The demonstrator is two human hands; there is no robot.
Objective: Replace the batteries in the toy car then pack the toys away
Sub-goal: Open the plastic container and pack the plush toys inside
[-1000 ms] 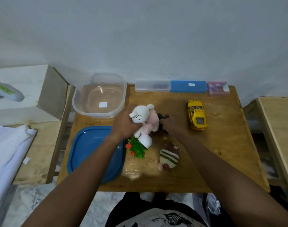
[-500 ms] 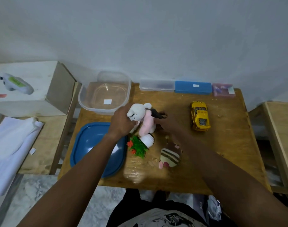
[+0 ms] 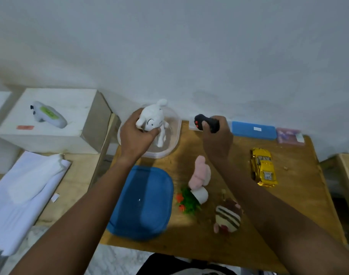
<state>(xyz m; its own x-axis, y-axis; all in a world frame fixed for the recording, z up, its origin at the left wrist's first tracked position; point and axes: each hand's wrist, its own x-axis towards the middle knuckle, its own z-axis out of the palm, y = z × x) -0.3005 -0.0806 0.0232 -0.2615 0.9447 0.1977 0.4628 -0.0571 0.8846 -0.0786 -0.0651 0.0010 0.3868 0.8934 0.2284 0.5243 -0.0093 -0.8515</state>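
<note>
A wooden bench (image 3: 300, 205) fills the lower frame. At centre left lies a blue lid (image 3: 143, 201), off the clear container (image 3: 162, 154) above it, likely opened for packing. The left hand (image 3: 135, 135) grips a white plush (image 3: 151, 120) over the container. The right hand (image 3: 217, 139) clutches a black remote (image 3: 206, 124). The yellow toy car (image 3: 264, 169) sits right, untouched. A pink plush (image 3: 200, 173) and a striped plush (image 3: 228, 217) lie between the arms.

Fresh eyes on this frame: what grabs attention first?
Both hands, near the table's far edge: the left hand holds a white plush toy above the clear container, and the right hand grips a black remote with red buttons. Next, the yellow toy car sits alone on the table's right side, and the blue lid lies front left.
</note>
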